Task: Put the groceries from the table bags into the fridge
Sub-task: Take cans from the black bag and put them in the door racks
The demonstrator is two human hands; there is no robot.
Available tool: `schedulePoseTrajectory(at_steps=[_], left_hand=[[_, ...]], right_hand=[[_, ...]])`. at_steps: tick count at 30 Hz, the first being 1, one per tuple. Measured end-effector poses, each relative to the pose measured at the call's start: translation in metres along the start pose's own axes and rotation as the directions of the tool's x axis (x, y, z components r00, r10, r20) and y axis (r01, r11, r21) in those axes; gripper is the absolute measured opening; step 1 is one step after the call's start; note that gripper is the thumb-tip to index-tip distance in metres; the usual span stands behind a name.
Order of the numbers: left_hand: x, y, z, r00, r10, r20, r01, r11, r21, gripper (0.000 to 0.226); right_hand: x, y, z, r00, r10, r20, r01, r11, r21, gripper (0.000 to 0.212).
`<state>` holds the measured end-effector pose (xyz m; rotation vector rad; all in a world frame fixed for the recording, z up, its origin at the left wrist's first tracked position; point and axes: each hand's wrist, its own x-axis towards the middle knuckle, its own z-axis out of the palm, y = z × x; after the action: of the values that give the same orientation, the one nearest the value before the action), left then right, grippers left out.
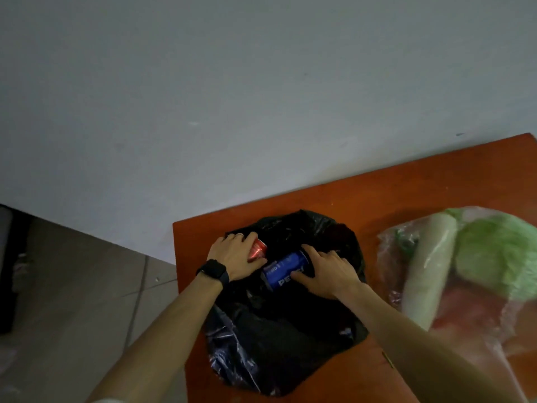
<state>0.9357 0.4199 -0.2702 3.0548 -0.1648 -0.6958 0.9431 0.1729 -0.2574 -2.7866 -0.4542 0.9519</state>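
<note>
head view, hands (pixel 234 258) (pixel 329 273) grip cans (pixel 258 249) (pixel 286 270), crinkly bag (pixel 276 344)

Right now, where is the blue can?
Head view, lower centre: the blue can lies on the black bag, in the right hand, right of the red can.

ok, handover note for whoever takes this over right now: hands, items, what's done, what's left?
Hands: left hand grips the red can; right hand grips the blue can.
Both cans lie at the mouth of the black bag on the table.
The clear bag, to the right, holds a cabbage, a radish and something red; no hand on it.
Done: nothing that shows; fridge not in view.
Left: take both cans to the fridge, then empty the clear bag.
</note>
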Motion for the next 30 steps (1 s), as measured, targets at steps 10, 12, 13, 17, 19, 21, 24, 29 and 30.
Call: schedulePoseTrajectory(at_steps=[10,12,13,17,19,21,24,29,30], left_hand=[[0.025,-0.005,0.019,0.989,-0.097,0.113,0.119,0.971,-0.209,0.082],[0.025,-0.007,0.017,0.988,-0.099,0.115,0.123,0.965,-0.233,0.081],[0.024,-0.007,0.015,0.989,-0.096,0.116,0.123,0.960,-0.250,0.080],[0.008,-0.013,0.004,0.993,-0.087,0.079,0.110,0.927,-0.360,0.075],[-0.007,-0.017,-0.003,0.993,-0.117,0.025,0.115,0.879,-0.462,0.072],[-0.025,-0.017,-0.012,0.984,-0.172,-0.037,0.128,0.842,-0.524,0.071],[-0.047,-0.008,-0.019,0.970,-0.194,-0.145,0.091,0.847,-0.524,0.071],[-0.066,0.007,-0.018,0.947,-0.273,-0.168,0.113,0.775,-0.622,0.079],[-0.068,0.011,-0.018,0.951,-0.259,-0.167,0.101,0.774,-0.626,0.077]], right_hand=[[0.027,-0.016,0.015,0.991,0.103,0.083,-0.112,0.988,0.111,0.096],[0.029,-0.018,0.012,0.993,0.095,0.073,-0.099,0.993,0.060,0.087],[0.030,-0.018,0.010,0.994,0.085,0.065,-0.087,0.996,0.017,0.084],[0.024,-0.019,0.004,0.997,0.027,0.072,-0.018,0.992,-0.124,0.083],[0.015,-0.016,0.002,0.996,0.007,0.086,-0.002,0.998,-0.062,0.085],[0.002,-0.014,-0.001,0.999,-0.014,0.034,0.013,1.000,0.005,0.079],[-0.018,-0.016,-0.004,0.994,-0.032,-0.107,0.037,0.998,0.049,0.074],[-0.037,-0.020,0.018,0.968,-0.037,-0.249,0.094,0.970,0.224,0.076],[-0.038,-0.020,0.022,0.965,-0.034,-0.261,0.109,0.954,0.281,0.076]])
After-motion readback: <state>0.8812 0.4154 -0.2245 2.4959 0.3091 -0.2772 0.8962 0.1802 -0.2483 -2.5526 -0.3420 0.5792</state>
